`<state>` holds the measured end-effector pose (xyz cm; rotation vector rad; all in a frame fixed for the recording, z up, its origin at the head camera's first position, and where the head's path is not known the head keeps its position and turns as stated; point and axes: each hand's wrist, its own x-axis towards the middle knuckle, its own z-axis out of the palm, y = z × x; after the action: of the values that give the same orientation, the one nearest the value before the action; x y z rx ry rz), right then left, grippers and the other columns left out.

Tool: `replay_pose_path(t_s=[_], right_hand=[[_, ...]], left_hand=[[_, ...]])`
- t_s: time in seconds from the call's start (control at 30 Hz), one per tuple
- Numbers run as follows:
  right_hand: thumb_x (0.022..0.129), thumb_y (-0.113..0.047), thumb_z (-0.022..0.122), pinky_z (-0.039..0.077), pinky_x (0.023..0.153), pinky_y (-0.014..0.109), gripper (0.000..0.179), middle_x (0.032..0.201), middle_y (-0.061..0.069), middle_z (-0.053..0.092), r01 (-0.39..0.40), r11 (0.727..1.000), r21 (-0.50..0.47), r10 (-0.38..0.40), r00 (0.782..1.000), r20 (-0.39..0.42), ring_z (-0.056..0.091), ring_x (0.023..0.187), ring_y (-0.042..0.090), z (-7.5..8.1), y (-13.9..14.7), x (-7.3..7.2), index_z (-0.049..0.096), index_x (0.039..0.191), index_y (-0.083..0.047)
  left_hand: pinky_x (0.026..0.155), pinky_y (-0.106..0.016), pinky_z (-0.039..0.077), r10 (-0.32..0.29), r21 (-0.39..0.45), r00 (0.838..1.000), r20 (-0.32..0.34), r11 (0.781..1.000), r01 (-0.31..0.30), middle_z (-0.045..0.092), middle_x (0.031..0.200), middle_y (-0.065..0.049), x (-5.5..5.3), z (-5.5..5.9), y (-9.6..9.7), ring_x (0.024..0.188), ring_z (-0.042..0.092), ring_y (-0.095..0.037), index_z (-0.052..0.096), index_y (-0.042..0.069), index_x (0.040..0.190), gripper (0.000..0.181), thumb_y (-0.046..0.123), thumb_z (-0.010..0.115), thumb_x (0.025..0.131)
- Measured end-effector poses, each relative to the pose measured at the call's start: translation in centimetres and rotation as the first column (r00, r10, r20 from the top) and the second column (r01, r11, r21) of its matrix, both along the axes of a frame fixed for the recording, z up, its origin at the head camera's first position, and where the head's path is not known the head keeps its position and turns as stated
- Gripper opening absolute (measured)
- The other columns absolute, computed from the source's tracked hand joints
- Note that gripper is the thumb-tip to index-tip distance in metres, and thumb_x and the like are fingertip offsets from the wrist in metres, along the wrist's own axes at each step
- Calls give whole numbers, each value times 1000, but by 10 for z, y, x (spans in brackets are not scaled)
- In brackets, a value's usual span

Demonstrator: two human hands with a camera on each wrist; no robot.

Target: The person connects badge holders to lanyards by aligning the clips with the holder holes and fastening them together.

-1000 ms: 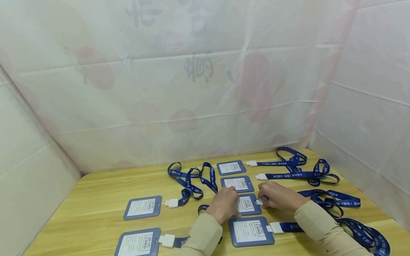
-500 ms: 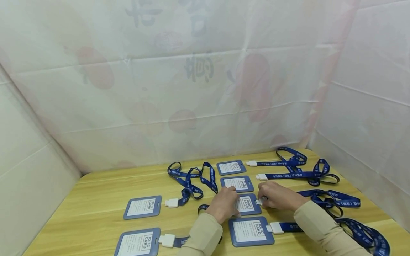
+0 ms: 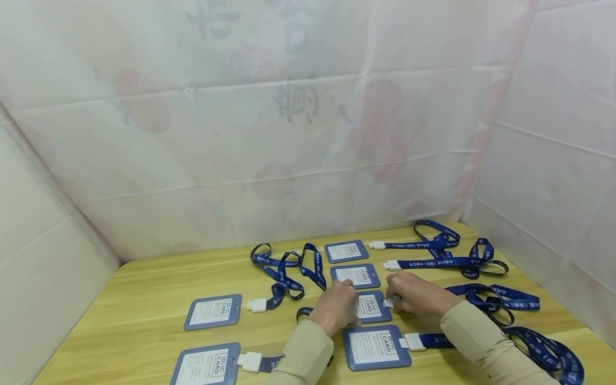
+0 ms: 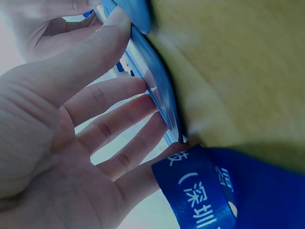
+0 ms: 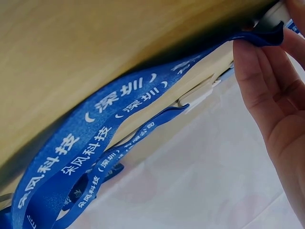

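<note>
My left hand (image 3: 337,307) holds a blue-framed ID card holder (image 3: 372,306), third from the back in the right-hand column. In the left wrist view its thumb lies along one edge of the holder (image 4: 159,86) and the fingertips meet it farther along. At the holder's slotted end, my right hand (image 3: 414,293) pinches the white clip (image 3: 388,303) of a blue lanyard (image 3: 517,299). The clip's tab reaches the slot; the fingers cover most of the clip. The right wrist view shows the lanyard strap (image 5: 114,98) trailing away from these fingers.
Behind lie two card holders (image 3: 346,251) (image 3: 356,276) with lanyard clips (image 3: 377,245) (image 3: 392,265) apart from them. In front, a holder (image 3: 375,347) joins its clip. On the left are two more holders (image 3: 213,312) (image 3: 206,366) and a tangled lanyard (image 3: 289,272). White cloth (image 3: 216,133) surrounds the wooden table (image 3: 144,283).
</note>
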<state>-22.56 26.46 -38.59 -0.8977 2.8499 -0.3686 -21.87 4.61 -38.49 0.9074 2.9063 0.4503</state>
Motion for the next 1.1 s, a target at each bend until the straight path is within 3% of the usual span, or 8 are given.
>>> replay_pose_path(t_s=[1.1], right_hand=[[83, 3, 76, 44, 59, 22, 13, 74, -12, 50, 21, 1000, -2, -21, 1000, 24, 46, 65, 6, 4, -4, 1, 82, 91, -6]], left_hand=[[86, -27, 53, 7, -14, 1000, 9, 1000, -6, 65, 98, -1, 0, 0, 2, 89, 55, -17, 79, 6, 101, 39, 24, 95, 70]])
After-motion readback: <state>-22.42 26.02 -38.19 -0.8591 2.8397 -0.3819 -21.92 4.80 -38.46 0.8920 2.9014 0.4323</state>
